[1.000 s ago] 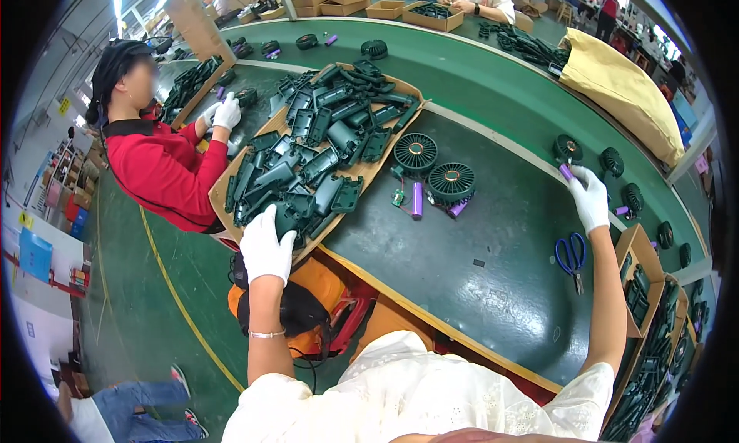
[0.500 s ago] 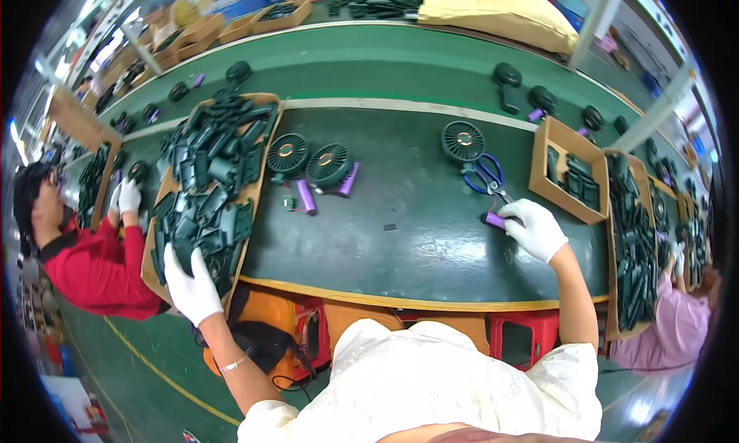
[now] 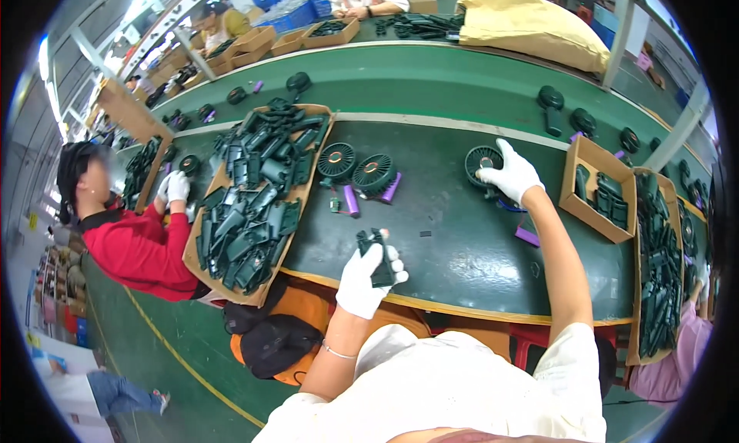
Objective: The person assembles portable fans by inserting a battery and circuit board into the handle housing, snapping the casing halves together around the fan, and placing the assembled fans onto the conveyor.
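Observation:
My left hand [image 3: 365, 280], in a white glove, grips a dark green plastic shell piece [image 3: 377, 258] above the table's near edge. My right hand [image 3: 514, 175], also gloved, has its thumb and fingers on the right side of a round dark green fan head [image 3: 482, 164]. Partly hidden under my right wrist are blue-handled scissors or pliers [image 3: 509, 204]. A purple battery cell [image 3: 527, 236] lies beside my right forearm. Left of the middle sit two fan heads [image 3: 337, 161] [image 3: 374, 173] with purple cells [image 3: 351, 200] and a small green circuit board [image 3: 335, 205].
A carton [image 3: 304, 212] heaped with green shells stands at left. A smaller carton [image 3: 573, 204] and a long one [image 3: 640, 320] stand at right. A small dark strip [image 3: 426, 234] lies mid-table. Beyond runs a green belt [image 3: 431, 77] carrying fan parts. A co-worker in red [image 3: 142, 250] sits at left.
My left hand has come from the carton toward the middle with a shell piece. The right hand has left the purple cell and moved to the fan head. The view has shifted.

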{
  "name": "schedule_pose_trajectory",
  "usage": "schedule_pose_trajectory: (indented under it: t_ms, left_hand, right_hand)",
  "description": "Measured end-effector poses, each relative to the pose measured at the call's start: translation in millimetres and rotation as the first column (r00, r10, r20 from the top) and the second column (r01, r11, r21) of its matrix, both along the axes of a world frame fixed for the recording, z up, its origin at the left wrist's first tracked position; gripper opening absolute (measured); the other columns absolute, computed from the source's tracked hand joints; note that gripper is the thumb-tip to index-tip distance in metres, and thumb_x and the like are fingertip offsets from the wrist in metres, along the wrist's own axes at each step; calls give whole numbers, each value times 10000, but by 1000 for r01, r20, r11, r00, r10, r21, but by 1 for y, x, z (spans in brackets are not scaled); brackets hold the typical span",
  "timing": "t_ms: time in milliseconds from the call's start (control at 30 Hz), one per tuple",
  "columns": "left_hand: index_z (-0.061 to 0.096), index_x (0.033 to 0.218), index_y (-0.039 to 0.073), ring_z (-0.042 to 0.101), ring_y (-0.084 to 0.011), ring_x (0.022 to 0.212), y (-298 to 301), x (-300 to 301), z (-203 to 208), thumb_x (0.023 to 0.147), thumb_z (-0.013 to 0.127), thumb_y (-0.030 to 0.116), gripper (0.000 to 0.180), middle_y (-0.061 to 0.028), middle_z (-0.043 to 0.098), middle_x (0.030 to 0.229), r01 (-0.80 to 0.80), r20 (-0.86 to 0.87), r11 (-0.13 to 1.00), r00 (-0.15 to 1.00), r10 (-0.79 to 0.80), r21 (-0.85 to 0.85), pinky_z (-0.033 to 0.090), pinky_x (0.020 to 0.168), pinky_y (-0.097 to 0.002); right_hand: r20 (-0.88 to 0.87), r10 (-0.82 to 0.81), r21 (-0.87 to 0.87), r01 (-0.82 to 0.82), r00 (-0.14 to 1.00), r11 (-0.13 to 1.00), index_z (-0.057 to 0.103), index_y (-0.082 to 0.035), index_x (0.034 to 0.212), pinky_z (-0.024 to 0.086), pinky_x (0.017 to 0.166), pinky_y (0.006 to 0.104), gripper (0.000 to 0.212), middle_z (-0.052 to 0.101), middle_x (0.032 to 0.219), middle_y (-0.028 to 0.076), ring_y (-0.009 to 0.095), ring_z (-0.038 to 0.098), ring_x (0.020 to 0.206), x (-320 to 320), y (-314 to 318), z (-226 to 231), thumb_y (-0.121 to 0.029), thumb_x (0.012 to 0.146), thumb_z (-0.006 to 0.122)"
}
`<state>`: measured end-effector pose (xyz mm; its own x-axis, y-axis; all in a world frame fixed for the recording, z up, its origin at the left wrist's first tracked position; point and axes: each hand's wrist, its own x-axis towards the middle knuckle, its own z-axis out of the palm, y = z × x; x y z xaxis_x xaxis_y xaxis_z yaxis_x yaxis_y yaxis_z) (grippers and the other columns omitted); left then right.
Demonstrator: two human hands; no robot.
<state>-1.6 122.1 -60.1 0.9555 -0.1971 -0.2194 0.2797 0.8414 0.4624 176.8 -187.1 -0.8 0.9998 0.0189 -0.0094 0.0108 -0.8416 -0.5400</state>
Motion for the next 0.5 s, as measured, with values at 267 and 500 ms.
schedule_pose_trajectory:
  t_ms: [267,500]
  left_hand:
    - [512,1325,5,676,-227,781,-21,8,5,961,592,58,376,-162,656,1051,-3,65,914,998,-26,407,596,617,-343]
    - [514,1296,-46,656,-186,738,-71,17,25,956,529,55,355,-161,670,1027,92,59,762,984,-169,641,572,622,-299]
  right_hand:
    - [-23,212,230,-201,977,952,625,-2,1182,502,879,341,660,642,1055,114,209,609,972,-72,11,-10,-403,711,857]
    - [-18,222,889,-86,975,449,590,5,1165,455,737,242,342,577,984,13,77,522,844,-104,9,-16,-149,874,680]
